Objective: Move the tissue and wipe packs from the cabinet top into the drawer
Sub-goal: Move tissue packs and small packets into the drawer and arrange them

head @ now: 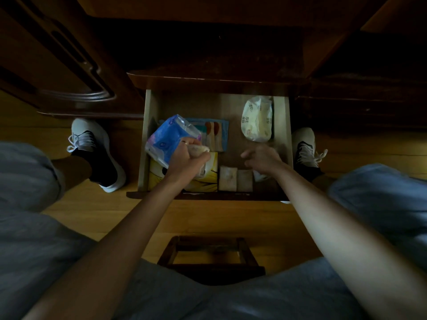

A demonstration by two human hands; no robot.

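The wooden drawer [147,135] stands pulled out below the dark cabinet top [208,51]. My left hand [187,161] is shut on a blue tissue pack [166,139] and a small pale pack [198,151], held over the drawer's left side. My right hand [263,158] hovers over the drawer's right half, fingers apart, holding nothing. A cream wipe pack [256,118] lies at the drawer's back right. A yellow pack [201,179] lies under my left hand. Two small beige packs [235,180] sit at the front. A flat blue pack [215,132] lies in the middle.
My two shoes [97,148] [305,146] stand on the wooden floor on either side of the drawer. A dark wooden stool [210,257] is under me. A carved cabinet door [53,56] is at the left.
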